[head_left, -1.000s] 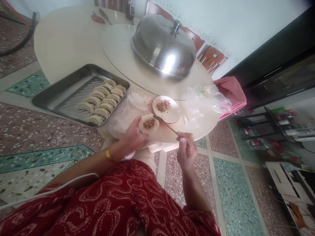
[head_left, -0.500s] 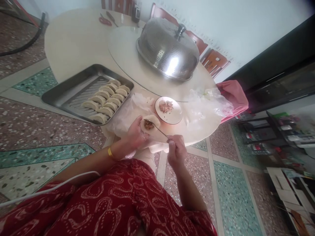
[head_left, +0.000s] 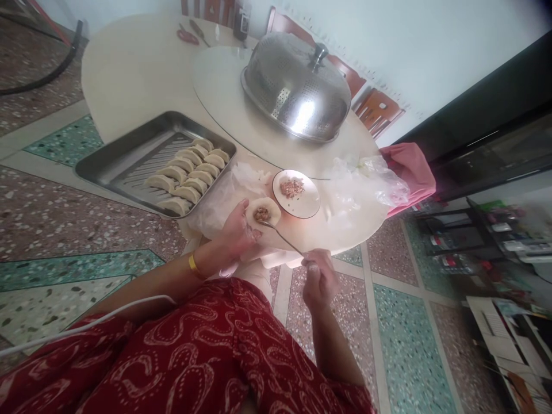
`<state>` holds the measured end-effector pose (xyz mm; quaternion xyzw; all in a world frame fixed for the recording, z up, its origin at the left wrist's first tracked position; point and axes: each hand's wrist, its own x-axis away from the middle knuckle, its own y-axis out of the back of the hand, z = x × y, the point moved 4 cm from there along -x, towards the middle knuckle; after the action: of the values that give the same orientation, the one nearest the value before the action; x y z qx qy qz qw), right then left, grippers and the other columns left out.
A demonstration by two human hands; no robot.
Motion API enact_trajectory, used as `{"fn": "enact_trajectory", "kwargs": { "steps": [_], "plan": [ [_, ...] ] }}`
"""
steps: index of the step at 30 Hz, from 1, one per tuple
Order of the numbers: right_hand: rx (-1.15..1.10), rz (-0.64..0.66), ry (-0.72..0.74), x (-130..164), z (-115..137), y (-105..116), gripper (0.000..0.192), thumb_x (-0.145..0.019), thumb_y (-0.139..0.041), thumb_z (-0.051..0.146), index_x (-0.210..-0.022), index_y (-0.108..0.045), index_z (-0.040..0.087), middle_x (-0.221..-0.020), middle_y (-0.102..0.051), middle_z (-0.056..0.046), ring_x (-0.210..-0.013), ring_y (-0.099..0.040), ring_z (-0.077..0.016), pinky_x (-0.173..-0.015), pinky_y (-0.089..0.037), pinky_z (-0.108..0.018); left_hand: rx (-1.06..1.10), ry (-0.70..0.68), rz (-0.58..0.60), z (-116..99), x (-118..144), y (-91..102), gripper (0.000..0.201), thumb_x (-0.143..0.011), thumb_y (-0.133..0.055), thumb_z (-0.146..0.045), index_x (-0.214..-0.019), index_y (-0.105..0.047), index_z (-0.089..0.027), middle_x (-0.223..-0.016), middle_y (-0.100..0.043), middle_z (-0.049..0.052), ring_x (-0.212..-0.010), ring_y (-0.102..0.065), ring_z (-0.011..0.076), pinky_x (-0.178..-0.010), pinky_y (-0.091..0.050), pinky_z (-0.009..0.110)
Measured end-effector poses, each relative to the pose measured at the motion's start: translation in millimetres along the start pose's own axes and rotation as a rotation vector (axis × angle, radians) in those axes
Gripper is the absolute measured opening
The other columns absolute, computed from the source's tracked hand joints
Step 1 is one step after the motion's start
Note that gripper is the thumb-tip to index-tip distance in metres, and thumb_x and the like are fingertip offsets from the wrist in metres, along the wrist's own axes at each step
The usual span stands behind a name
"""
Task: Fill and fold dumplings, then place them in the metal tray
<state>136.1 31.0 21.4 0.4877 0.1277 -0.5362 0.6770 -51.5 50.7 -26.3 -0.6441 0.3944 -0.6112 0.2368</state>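
My left hand [head_left: 242,232] holds a round dumpling wrapper [head_left: 272,211], its palm and fingers partly under the dough. A small mound of minced filling [head_left: 261,214] sits on the wrapper. My right hand [head_left: 319,278] is closed round the handle end of a thin metal spoon [head_left: 284,238], whose tip touches the near edge of the filling. Just beyond the wrapper stands a white plate [head_left: 311,202] with some loose minced filling on it. To the left, a metal tray [head_left: 116,150] carries several folded dumplings [head_left: 185,172] in rows.
A perforated steel dome cover [head_left: 297,86] stands on the glass turntable [head_left: 224,86] of the round table. Crumpled clear plastic bags [head_left: 371,181] lie at the right, beside a pink cloth [head_left: 409,169]. Red-handled scissors [head_left: 188,37] and a dark bottle [head_left: 242,22] are at the far edge.
My right hand has drawn the spoon back toward me and to the right, so more of the filling shows. My left hand still supports the wrapper in nearly the same place.
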Motion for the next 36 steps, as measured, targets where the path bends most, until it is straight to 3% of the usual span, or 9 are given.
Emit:
{"fn": "enact_trajectory", "kwargs": {
  "steps": [6, 13, 18, 21, 26, 30, 36],
  "plan": [
    [0.106, -0.001, 0.032, -1, 5, -9, 0.022, -0.092, -0.044, 0.007, -0.090, -0.062, 0.020, -0.079, -0.065, -0.003, -0.075, -0.056, -0.0167, -0.064, -0.048, -0.031, 0.002, -0.004, 0.005, 2, 3, -2.4, 0.040, -0.103, -0.034, -0.034, -0.094, -0.065, -0.010, -0.068, -0.068, 0.006, -0.060, -0.065, 0.0165, -0.063, -0.055, 0.026],
    [0.071, -0.046, 0.065, -3, 7, -7, 0.026, -0.091, -0.043, 0.005, -0.098, -0.062, 0.022, -0.080, -0.064, -0.003, -0.078, -0.056, -0.0174, -0.066, -0.050, -0.032, 0.016, 0.014, 0.012, 3, 2, -1.4, 0.041, -0.102, -0.035, -0.035, -0.092, -0.066, -0.010, -0.066, -0.068, 0.006, -0.056, -0.063, 0.0177, -0.059, -0.053, 0.027],
    [0.110, 0.024, 0.144, -3, 6, -11, 0.026, -0.089, -0.048, 0.009, -0.104, -0.063, 0.024, -0.084, -0.067, -0.004, -0.081, -0.058, -0.0195, -0.072, -0.052, -0.037, 0.001, 0.037, 0.038, 5, 2, -1.0, 0.045, -0.102, -0.033, -0.037, -0.086, -0.066, -0.010, -0.064, -0.067, 0.007, -0.055, -0.063, 0.0176, -0.058, -0.053, 0.026],
    [0.110, 0.025, 0.137, -4, 2, -10, 0.024, -0.091, -0.048, 0.011, -0.104, -0.063, 0.025, -0.082, -0.067, -0.004, -0.080, -0.059, -0.0198, -0.071, -0.052, -0.038, -0.014, 0.015, 0.029, 5, 1, 1.2, 0.044, -0.102, -0.034, -0.035, -0.092, -0.067, -0.009, -0.070, -0.070, 0.009, -0.061, -0.066, 0.0182, -0.064, -0.055, 0.027],
    [0.217, -0.175, 0.081, -15, -34, -1, 0.021, -0.098, -0.044, 0.017, -0.102, -0.064, 0.024, -0.074, -0.064, -0.002, -0.070, -0.059, -0.0177, -0.062, -0.047, -0.032, -0.002, -0.023, -0.046, 5, -4, 3.1, 0.039, -0.103, -0.037, -0.031, -0.119, -0.063, -0.008, -0.078, -0.073, 0.006, -0.070, -0.069, 0.0160, -0.071, -0.056, 0.024],
    [0.339, -0.138, -0.038, -31, -82, -5, 0.024, -0.100, -0.043, 0.024, -0.100, -0.066, 0.020, -0.085, -0.070, -0.007, -0.080, -0.061, -0.0199, -0.070, -0.050, -0.035, -0.026, -0.061, -0.089, 6, -8, 1.0, 0.039, -0.103, -0.037, -0.030, -0.121, -0.062, -0.007, -0.079, -0.074, 0.007, -0.073, -0.070, 0.0168, -0.073, -0.057, 0.025],
    [0.358, -0.056, 0.109, -41, -108, -18, 0.024, -0.100, -0.044, 0.025, -0.103, -0.067, 0.018, -0.080, -0.069, -0.006, -0.075, -0.057, -0.0194, -0.072, -0.048, -0.035, -0.031, -0.028, -0.104, 9, -10, 1.8, 0.039, -0.103, -0.037, -0.031, -0.120, -0.062, -0.005, -0.082, -0.074, 0.009, -0.072, -0.071, 0.0173, -0.069, -0.058, 0.025]
  ]
}}
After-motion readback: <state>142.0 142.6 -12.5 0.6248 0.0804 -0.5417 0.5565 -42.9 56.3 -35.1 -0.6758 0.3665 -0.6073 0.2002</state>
